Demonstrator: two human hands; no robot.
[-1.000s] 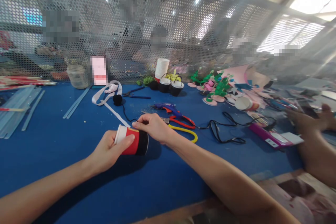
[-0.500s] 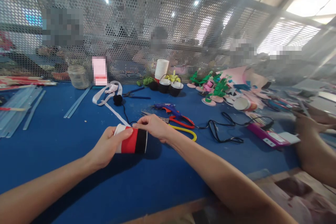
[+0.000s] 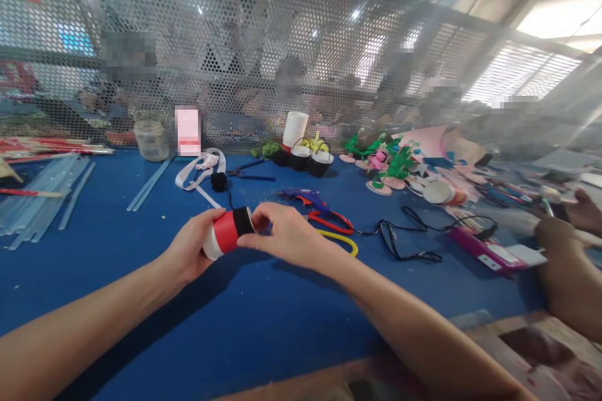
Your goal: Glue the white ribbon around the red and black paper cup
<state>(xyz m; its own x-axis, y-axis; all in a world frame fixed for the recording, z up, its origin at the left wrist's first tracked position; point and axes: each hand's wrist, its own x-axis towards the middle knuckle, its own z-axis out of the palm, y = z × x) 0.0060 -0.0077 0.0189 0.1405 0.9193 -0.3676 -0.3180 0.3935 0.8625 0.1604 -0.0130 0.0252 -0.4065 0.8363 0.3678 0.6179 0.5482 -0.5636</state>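
Observation:
A paper cup (image 3: 224,233) with a red middle, a white end and a black band is held tilted above the blue table. My left hand (image 3: 189,245) wraps round its white and red part. The thumb and curled fingers of my right hand (image 3: 288,235) grip the black-banded end. Behind the cup lie a black yarn ball (image 3: 219,182), its strand running toward the cup, and a loop of white ribbon (image 3: 185,177). Beyond my right hand are scissors (image 3: 341,240) with red and yellow handles, partly hidden, and a blue glue gun (image 3: 305,196).
Pliers (image 3: 254,170), two small black buckets (image 3: 300,160), stacked white cups (image 3: 295,128) and a glass jar (image 3: 151,141) stand or lie farther back. Clear glue sticks (image 3: 42,197) are at left. A purple power strip (image 3: 486,250) and another person's arm (image 3: 567,269) are at right.
The cup has been turned and tilted, its black end now raised. My right hand has moved from the cup's far side onto the black-banded end. The view has shifted slightly.

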